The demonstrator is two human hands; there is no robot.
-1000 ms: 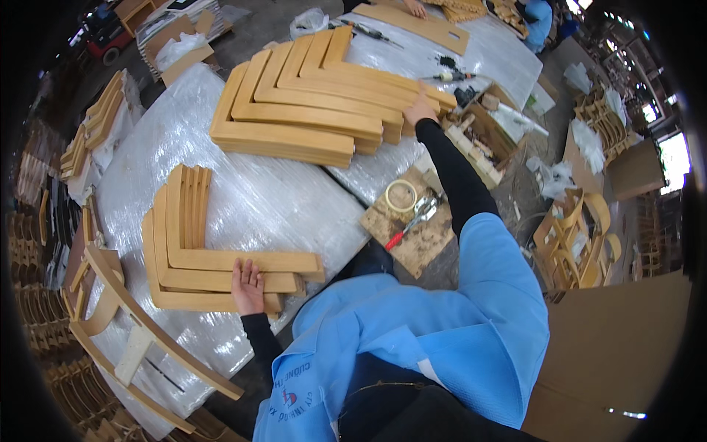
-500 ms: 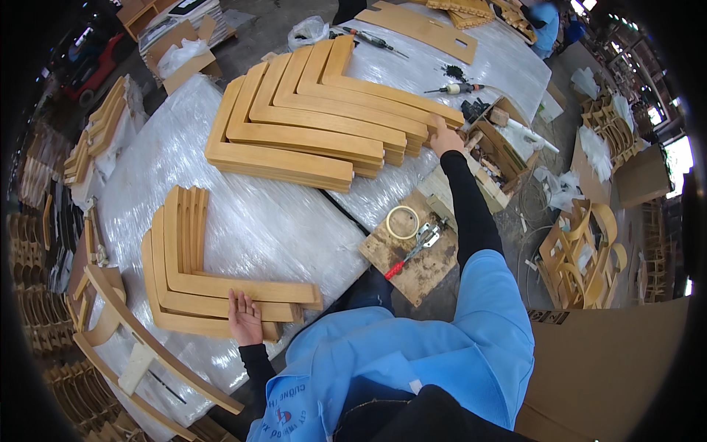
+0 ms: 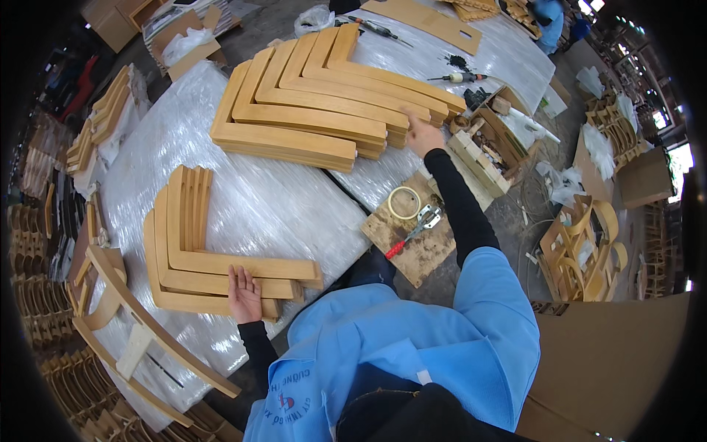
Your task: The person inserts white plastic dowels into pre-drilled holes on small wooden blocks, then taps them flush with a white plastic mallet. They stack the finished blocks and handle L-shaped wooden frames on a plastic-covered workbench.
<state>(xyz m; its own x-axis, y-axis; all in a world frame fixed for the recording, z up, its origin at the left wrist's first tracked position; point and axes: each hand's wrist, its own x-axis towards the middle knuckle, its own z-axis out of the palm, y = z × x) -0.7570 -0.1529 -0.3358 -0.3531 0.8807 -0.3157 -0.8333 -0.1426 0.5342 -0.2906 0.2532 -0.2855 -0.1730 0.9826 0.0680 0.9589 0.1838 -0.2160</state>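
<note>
My left hand (image 3: 244,296) lies palm up, fingers stretched, against the nearer pile of bent wooden parts (image 3: 213,264), L-shaped and light brown. Nothing shows in its palm. Farther off, a larger set of similar L-shaped wooden parts (image 3: 294,116) lies stacked and nested in stepped rows. My right hand (image 3: 425,135) reaches to the right ends of that set. Its index finger points out at one end, seemingly touching it, and the other fingers are partly curled. Both piles rest on a table covered in clear plastic film (image 3: 272,214).
Beside my right arm is a worn board (image 3: 412,254) with a red-handled toggle clamp (image 3: 414,232) and a tape roll (image 3: 404,202). A wooden box (image 3: 508,136) of small parts sits beyond. Power tools (image 3: 458,77) lie farther back; a curved wooden frame (image 3: 158,328) is at left.
My right hand has moved left and a little nearer along the ends of the far stack. My left hand stays on the near pile. The whole view has shifted slightly.
</note>
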